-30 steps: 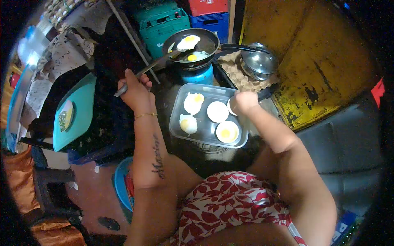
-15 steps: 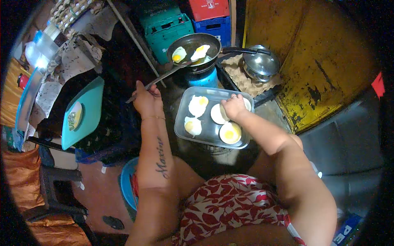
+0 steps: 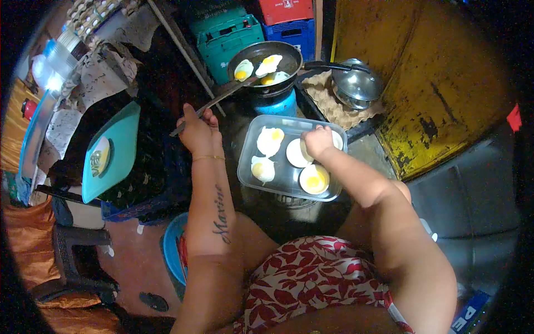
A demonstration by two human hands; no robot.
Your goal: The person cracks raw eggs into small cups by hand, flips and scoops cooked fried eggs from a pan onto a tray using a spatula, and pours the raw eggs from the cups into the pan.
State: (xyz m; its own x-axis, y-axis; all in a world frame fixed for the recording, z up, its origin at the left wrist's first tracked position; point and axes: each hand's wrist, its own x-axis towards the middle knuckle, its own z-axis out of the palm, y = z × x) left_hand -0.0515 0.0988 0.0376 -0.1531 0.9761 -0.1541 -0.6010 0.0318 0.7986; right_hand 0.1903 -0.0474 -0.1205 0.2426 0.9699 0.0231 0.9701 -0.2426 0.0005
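Observation:
My left hand (image 3: 197, 129) is closed around the handle of a long metal turner (image 3: 214, 103). The turner's far end is in a black frying pan (image 3: 266, 49), beside a fried egg (image 3: 270, 65). Two other fried eggs (image 3: 243, 71) lie in the pan. My right hand (image 3: 319, 141) is curled at the rim of a white bowl (image 3: 296, 154), its fingertips partly hidden. That bowl is inside a clear plastic tub (image 3: 245, 177). The tub also holds two fried eggs (image 3: 270, 141), a bowl with yellow egg (image 3: 314, 179) and another white bowl (image 3: 337, 140) behind my hand.
The pan sits on a burner above a blue cylinder (image 3: 278, 106). A lidded metal pot (image 3: 357, 86) rests on an egg carton (image 3: 322, 94) at right. Green (image 3: 231, 47) and blue crates (image 3: 292, 36) stand behind. A teal tray (image 3: 125, 139) is at left.
The turner's tip has shifted slightly left and up in the pan. One egg sits farther back, and another egg's yolk now shows in front of it. My right hand stays at the bowls.

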